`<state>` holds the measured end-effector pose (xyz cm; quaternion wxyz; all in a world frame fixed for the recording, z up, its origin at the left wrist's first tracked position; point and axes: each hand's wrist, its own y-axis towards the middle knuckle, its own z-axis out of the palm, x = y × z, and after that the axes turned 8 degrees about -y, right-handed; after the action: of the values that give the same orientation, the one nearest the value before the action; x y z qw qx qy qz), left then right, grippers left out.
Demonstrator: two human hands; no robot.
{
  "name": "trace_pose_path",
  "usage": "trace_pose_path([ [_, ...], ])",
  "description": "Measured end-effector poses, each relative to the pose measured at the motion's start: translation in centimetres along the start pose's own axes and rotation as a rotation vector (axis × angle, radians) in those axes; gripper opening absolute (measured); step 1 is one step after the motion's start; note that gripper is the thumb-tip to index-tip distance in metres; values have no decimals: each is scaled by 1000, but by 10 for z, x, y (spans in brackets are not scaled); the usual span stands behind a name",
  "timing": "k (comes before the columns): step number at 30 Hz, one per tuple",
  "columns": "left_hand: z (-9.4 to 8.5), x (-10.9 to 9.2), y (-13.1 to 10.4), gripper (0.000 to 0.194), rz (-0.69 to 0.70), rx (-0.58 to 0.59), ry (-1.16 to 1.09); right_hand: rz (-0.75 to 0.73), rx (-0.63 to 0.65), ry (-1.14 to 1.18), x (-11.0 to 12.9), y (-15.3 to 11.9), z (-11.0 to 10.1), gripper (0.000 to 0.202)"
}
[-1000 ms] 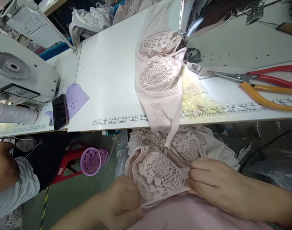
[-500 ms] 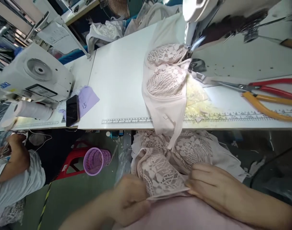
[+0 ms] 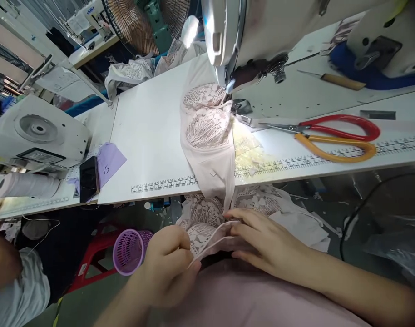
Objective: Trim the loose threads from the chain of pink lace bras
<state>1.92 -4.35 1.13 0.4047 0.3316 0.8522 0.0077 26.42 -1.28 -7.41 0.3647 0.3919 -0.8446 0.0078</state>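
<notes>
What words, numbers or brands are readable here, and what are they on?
"JUKI": on the far sewing machine.
"15": handwritten on the purple piece.
Too small or blurred to read: numbers on the ruler, hanging sheet, near sewing machine panel, red stool label.

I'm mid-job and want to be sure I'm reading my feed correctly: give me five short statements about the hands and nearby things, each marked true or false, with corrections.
1. The left hand grips the edge of a pale pink lace garment. True.
2. The right hand holds the metal scissors with red and orange handles. False: it touches the garment; the scissors lie on the long white tabletop.
3. The lilac sheet beside the black rectangular phone is marked 15. True.
4. The round purple mesh basket stands on the tabletop. False: it is below it, near the red stool.
5. A beige-pink lace bra lies on the tabletop. True.
</notes>
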Motion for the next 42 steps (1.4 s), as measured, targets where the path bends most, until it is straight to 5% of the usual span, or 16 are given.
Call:
trace_pose_path([
  [7,-3,4,-11,16,-59,-69,-53,3,-31,218,6,12,-10,13],
  [18,-2,14,-12,14,-85,-149,-43,30,22,184,11,14,-25,20],
  [28,8,18,-28,24,-27,-442,121,58,-55,127,13,14,-27,24],
  [34,9,10,-31,22,-52,-441,126,67,-57,118,16,13,-28,25],
  [42,3,2,-26,24,107,-329,470,120,-72,119,14,12,-26,25],
])
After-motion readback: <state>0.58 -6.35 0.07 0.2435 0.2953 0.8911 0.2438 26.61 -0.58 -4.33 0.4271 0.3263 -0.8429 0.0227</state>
